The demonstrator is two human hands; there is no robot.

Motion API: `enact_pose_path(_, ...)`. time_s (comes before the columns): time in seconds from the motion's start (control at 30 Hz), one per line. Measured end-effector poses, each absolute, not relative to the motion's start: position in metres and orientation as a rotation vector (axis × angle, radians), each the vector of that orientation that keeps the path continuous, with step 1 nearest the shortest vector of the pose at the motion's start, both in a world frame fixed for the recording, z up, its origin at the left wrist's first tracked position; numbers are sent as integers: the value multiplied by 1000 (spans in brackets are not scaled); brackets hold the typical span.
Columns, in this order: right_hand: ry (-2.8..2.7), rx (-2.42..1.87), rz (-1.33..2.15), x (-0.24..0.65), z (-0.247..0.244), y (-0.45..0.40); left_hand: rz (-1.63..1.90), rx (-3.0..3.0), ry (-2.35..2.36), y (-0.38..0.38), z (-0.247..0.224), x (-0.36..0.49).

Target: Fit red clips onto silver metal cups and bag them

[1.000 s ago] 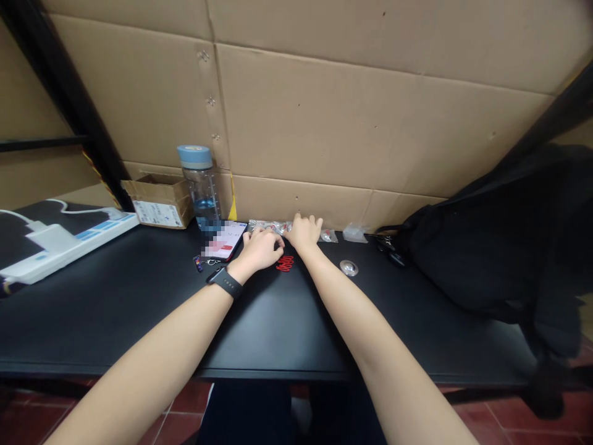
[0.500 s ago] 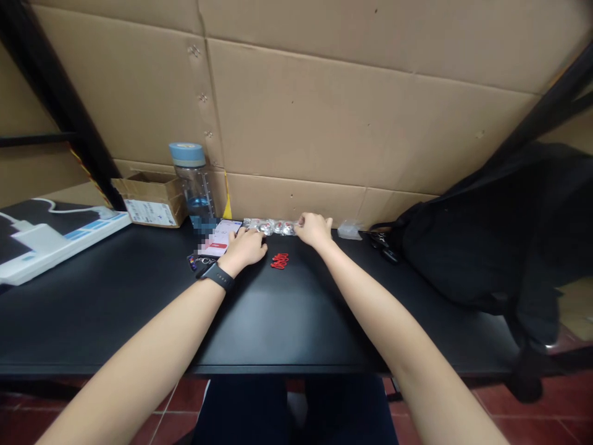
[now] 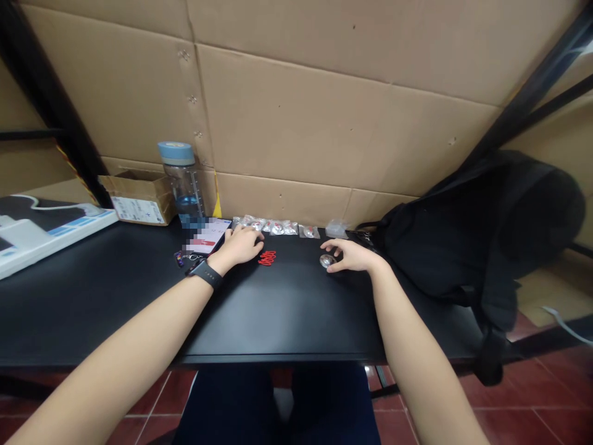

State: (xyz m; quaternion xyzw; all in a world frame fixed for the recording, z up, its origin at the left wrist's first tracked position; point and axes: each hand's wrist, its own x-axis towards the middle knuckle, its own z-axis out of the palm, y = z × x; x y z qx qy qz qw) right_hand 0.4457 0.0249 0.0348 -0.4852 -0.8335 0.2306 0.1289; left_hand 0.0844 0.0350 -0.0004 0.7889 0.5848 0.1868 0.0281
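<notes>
My left hand (image 3: 243, 245) lies low over the black table, fingers stretched and partly spread, beside the right edge of a phone (image 3: 210, 236). Its fingertips reach the left end of a row of small clear packets (image 3: 277, 228) with silver round pieces and red marks. My right hand (image 3: 351, 254) curves its thumb and fingers about a round silver piece (image 3: 327, 262) at the table top, the thumb against its near edge. Between the hands lies a small bunch of red loops (image 3: 267, 258). One packet (image 3: 309, 232) sits a little apart at the row's right.
A water bottle (image 3: 181, 185) and an open cardboard box (image 3: 141, 199) stand at the back left, with a white power strip (image 3: 60, 236) beside them. A clear plastic piece (image 3: 336, 229) lies at the back. The black backpack (image 3: 445, 222) takes up the right side. Cardboard (image 3: 287, 111) walls the back.
My right hand has moved from the packet row rightward and nearer, and the round silver piece now shows at its fingers. My left hand stays by the phone. The view has shifted slightly.
</notes>
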Motion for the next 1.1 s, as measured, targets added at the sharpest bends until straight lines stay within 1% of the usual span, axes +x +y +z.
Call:
enact_pose_path(0.13,-2415,-1421,693,438,28,30,579,2499,1568,25,13,91)
enact_pose_path(0.27,-2386,-1472,582,432,20,33,567,2552,1479,21,19,91)
enact_pose_path(0.4,-2358,-1500,570,434,19,33,490,2587,1470,22,20,87)
enact_pose_path(0.5,-2354,-1492,551,435,21,31,500,2581,1475,22,22,85)
enact_pose_path(0.6,-2355,-1479,530,436,23,30,491,2606,1376,21,25,82)
enact_pose_path(0.73,-2343,-1471,534,435,26,29,390,2658,1271,19,27,79)
enact_pose_path(0.9,-2303,-1423,523,432,29,27,376,2697,1161,22,24,79)
enact_pose_path(1.0,-2264,-1357,541,430,28,27,374,2717,1134,22,20,83)
enact_pose_path(1.1,-2225,-1310,632,426,28,26,360,2742,1161,18,18,88)
